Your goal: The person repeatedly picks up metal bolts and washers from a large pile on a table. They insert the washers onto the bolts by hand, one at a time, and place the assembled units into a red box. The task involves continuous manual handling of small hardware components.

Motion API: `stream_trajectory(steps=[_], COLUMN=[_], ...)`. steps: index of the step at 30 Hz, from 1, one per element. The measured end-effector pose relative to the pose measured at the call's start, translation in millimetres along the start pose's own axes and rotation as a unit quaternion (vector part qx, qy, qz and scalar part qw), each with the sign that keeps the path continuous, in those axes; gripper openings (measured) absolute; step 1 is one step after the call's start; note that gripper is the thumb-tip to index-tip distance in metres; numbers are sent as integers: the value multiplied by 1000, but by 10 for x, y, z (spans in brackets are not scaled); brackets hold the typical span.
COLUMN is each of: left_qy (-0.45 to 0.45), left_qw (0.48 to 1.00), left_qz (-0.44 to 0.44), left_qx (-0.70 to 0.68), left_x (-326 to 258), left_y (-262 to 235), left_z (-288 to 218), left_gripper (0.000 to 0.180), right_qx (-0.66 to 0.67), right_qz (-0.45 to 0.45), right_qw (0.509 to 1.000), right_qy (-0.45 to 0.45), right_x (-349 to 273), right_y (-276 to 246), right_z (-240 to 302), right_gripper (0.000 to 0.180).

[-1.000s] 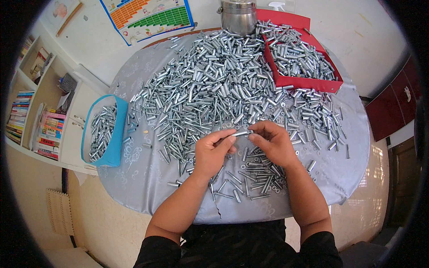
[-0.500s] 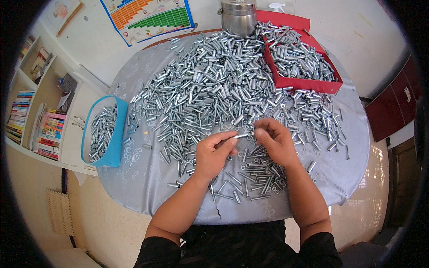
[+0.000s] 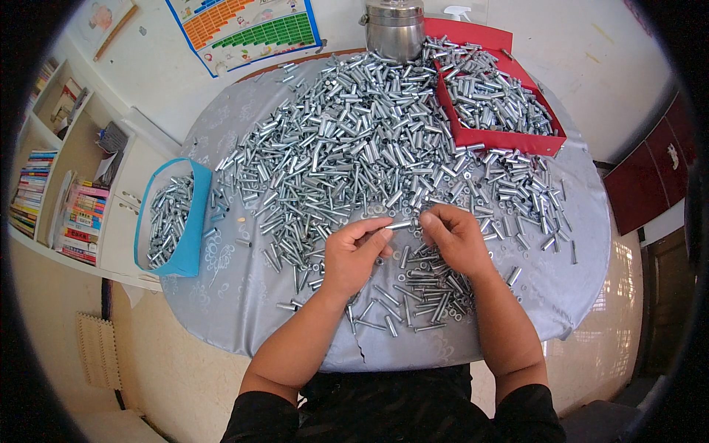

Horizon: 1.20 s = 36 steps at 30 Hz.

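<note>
Above the gray tablecloth, hold the metal sleeve level, pinched between thumb and forefinger of the left hand, and square its free end to the bunched fingertips of the right hand, though impossible to tell if gripping anything.

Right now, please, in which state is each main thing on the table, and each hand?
Left hand: closed on the metal sleeve.
Metal sleeve: pinched, its free end toward the right.
Right hand: fingers bent near the sleeve; whether it holds anything, I cannot tell.
Red box: open, heaped with metal pieces.
Blue bin: open, holding metal pieces.
Metal pile: loose, spread out.
Steel pot: upright.
Tablecloth: spread, wrinkled.
</note>
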State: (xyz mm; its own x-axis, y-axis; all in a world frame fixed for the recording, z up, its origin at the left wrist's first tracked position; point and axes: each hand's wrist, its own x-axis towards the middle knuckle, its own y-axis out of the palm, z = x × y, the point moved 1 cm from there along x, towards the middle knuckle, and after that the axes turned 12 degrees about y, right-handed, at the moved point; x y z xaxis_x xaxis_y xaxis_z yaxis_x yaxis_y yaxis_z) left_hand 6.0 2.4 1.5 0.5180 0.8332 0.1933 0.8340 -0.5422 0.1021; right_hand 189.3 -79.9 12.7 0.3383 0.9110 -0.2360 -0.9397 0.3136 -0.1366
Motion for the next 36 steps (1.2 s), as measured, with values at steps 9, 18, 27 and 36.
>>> stream_trajectory(steps=[9,18,27,36], left_qy=[0,4,-7,-1], left_qw=[1000,1000,1000,1000], left_qz=[-2,0,1,3], left_qx=[-10,-13,-21,20], left_x=[-4,-2,-7,-10], left_y=[0,4,13,43], left_z=[-16,-9,-6,-61], left_gripper=[21,21,20,20], right_qx=[16,63,87,62], right_qz=[-13,6,34,44], right_qw=[998,996,994,997], right_qy=[-61,-59,-49,-34], right_x=[12,5,6,-9], right_y=[49,59,58,31], right_z=[-37,-7,-10,7], right_gripper=[19,14,15,14])
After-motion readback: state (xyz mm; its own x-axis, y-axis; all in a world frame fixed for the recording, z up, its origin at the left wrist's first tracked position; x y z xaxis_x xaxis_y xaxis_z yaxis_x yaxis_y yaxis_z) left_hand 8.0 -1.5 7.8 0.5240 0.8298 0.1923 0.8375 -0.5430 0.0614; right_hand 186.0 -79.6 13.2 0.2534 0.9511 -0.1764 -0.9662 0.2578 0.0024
